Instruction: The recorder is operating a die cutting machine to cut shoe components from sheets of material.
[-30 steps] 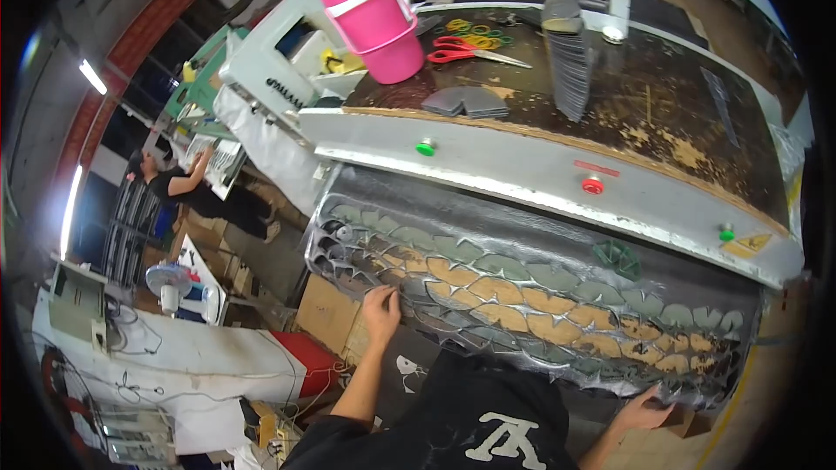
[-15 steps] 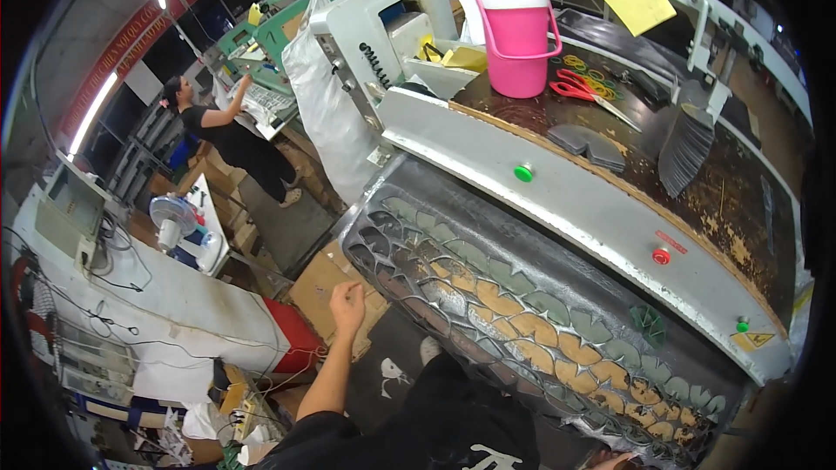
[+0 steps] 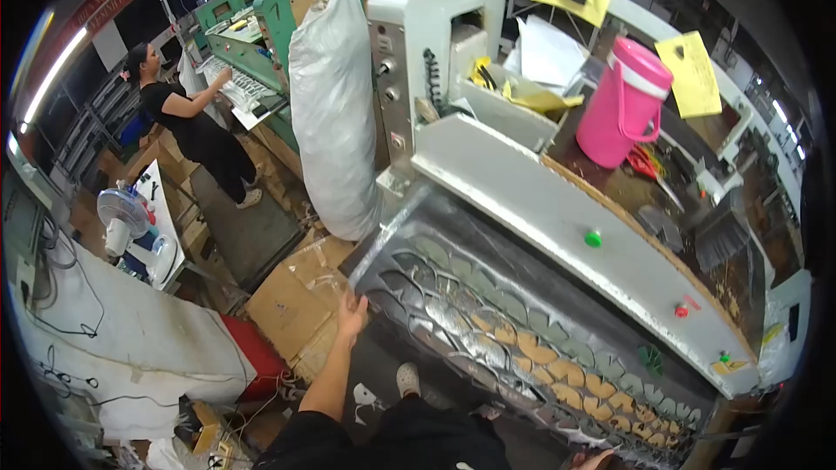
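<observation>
A long dark sheet (image 3: 566, 296) lies in front of me on the machine's bed, with rows of leaf-like shapes cut through it. Tan material shows through many of the cuts, and green-grey pieces sit along the far rows. My left hand (image 3: 351, 318) is at the sheet's near left corner, its finger and thumb a little apart. Whether it touches the edge I cannot make out. Only a bit of my right hand (image 3: 594, 459) shows at the lower edge, close to the sheet's near side. Its fingers are cut off by the frame.
Behind the sheet runs a grey machine beam (image 3: 557, 200) with green and red buttons. On the table beyond stand a pink jug (image 3: 623, 104) and red scissors (image 3: 649, 165). A white sack (image 3: 331, 113), cardboard (image 3: 300, 300) and a fan (image 3: 122, 209) are leftward. A co-worker (image 3: 196, 122) stands farther off.
My left hand has gone from a loose fist in the air to the sheet's left corner, its fingers loosening. My view has swung left, and my right hand stays at the lower edge.
</observation>
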Motion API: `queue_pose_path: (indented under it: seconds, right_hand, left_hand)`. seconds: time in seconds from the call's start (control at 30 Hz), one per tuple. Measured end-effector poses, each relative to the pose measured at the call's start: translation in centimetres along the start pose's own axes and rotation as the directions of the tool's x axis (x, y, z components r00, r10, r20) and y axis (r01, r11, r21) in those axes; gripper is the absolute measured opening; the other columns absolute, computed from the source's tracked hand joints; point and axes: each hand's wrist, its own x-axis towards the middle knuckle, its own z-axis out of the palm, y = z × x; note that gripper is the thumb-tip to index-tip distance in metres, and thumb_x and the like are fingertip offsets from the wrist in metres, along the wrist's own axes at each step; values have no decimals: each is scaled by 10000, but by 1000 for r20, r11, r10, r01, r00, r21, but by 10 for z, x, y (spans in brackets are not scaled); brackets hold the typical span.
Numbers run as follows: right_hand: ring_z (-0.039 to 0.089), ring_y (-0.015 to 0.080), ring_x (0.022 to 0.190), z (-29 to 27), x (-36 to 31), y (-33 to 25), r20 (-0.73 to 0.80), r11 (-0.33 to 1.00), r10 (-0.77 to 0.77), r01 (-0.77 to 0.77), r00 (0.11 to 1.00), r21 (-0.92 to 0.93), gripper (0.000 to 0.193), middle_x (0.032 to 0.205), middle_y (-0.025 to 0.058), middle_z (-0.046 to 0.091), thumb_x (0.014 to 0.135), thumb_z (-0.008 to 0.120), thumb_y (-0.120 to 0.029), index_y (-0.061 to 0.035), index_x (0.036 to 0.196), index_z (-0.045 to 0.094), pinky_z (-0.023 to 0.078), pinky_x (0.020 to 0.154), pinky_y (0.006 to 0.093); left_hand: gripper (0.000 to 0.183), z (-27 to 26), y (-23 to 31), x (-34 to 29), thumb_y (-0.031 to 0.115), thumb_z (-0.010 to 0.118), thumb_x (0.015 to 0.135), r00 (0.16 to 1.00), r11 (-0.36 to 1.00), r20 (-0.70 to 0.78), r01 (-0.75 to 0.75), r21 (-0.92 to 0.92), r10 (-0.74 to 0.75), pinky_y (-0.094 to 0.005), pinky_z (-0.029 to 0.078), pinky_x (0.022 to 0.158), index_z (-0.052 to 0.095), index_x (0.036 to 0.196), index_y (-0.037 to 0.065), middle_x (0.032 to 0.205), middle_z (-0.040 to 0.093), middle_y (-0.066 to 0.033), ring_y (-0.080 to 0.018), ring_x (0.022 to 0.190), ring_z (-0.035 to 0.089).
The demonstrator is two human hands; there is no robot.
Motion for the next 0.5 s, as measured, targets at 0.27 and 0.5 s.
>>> queue_pose_path:
  seconds: [0.27, 0.5]
  right_hand:
    - [611, 329, 773, -13, -93, 22, -279, 895, -288, 154, 916, -418, 741, 974, 138, 713, 916, 655, -766, -62, 1138, 719, 508, 660, 472]
    - [650, 393, 875, 8, -88, 37, -261, 647, -589, 254, 765, -719, 739, 1019, 174, 709, 893, 687, -746, -67, 1183, 707, 521, 734, 534]
  left_hand:
    - [356, -55, 30, 21, 377, 816, 992, 931, 941, 365, -119, 318, -6, -291, 505, 719, 819, 1044, 25, 880, 758, 18, -83, 790, 629]
    - [380, -51, 129, 27, 364, 815, 968, 870, 933, 471, -279, 226, 146, -335, 481, 687, 705, 880, 12, 762, 619, -37, -122, 744, 584]
